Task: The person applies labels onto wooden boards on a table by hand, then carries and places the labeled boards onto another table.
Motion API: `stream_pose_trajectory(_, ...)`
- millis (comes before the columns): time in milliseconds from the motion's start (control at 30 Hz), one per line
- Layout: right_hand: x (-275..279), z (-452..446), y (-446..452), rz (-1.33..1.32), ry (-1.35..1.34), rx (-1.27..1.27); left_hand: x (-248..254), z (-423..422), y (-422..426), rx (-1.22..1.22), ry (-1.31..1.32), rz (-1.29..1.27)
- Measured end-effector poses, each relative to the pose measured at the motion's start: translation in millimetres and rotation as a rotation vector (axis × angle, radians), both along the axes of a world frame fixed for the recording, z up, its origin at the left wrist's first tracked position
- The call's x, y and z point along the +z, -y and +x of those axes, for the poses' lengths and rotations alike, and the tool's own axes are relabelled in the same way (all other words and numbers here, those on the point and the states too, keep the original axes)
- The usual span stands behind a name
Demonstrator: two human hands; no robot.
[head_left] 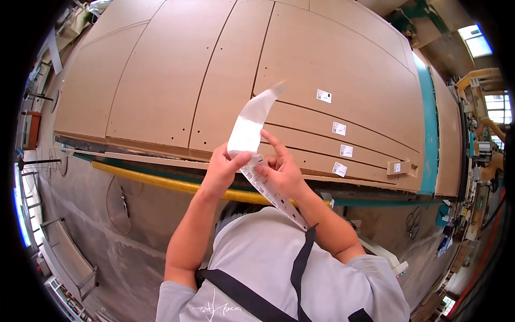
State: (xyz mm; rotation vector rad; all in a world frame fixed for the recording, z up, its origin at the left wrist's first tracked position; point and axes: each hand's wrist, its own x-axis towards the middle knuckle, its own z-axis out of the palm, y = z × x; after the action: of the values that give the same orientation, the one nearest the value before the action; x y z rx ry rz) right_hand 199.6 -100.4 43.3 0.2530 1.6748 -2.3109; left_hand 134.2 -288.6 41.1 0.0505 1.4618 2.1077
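A long strip of printed labels (268, 190) runs through both my hands, above the near edge of the cut panels. My left hand (221, 170) pinches its left edge, thumb on top. My right hand (281, 169) grips the strip's right side with thumb and curled fingers, one finger pointing up along it. The strip's blank, shiny upper end (252, 126) curls up and away from me, its tip blurred. Its printed lower part hangs toward my chest. White labels (339, 128) are stuck on several panels (332, 59) to the right of my hands.
Narrow slots separate the brown boards, some drilled with small holes. A small notched block (398, 168) with a label lies at the right. A yellow bar (161, 177) runs along the table's front. Machinery (485, 145) stands at the right, a metal-framed cart (70, 257) at the lower left.
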Motion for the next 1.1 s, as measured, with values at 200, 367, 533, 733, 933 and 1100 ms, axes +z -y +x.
stream_pose_trajectory(200, 2, 8, -3, 0.314, -0.264, 0.116, -2, -1, -5, 0.088, 0.073, -0.136)
stream_pose_trajectory(367, 12, 5, 0, 0.490, -0.491, 0.062, -2, 1, -8, 0.198, 0.130, -0.125)
stream_pose_trajectory(533, 14, -2, 1, 0.624, -0.634, 0.124, -10, 4, -6, 0.140, 0.247, -0.050)
stream_pose_trajectory(733, 8, -2, -1, 0.642, -0.544, 0.047, -6, 15, -5, 0.085, 0.388, 0.062)
stream_pose_trajectory(933, 1, 5, 1, 0.869, -0.832, 0.067, -24, 20, 11, 0.013, 0.277, -0.030)
stream_pose_trajectory(1100, -8, -3, 25, 0.812, -0.899, 0.104, -34, 33, 29, 0.313, 0.162, -0.225)
